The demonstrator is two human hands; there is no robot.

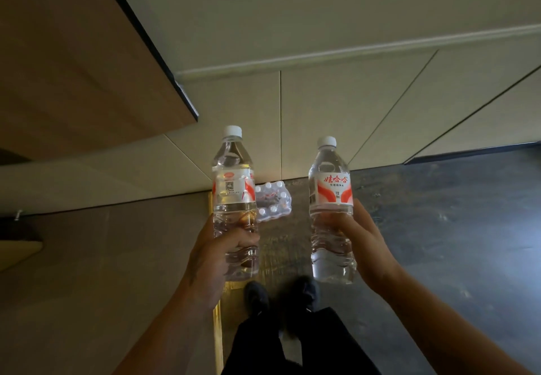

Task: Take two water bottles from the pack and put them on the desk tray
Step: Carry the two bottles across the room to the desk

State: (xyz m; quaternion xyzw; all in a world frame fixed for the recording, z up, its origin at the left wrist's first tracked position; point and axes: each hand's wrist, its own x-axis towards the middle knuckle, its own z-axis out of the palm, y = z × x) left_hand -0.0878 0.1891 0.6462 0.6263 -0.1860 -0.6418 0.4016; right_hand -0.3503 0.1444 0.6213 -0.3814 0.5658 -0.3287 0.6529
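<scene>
I hold two clear water bottles upright in front of me, each with a white cap and a red-and-white label. My left hand (218, 253) grips the lower half of the left bottle (233, 181). My right hand (361, 242) grips the lower half of the right bottle (330, 190). Far below on the floor, between the two bottles, lies the shrink-wrapped pack of bottles (272, 201) with several white caps showing. No desk tray is in view.
A wooden desk surface (76, 61) with a dark edge juts in at the upper left. Pale wall panels (322, 105) stand behind the pack. My dark shoes (281, 292) stand on the dark floor; a brass strip (216, 325) divides it from a brown floor at left.
</scene>
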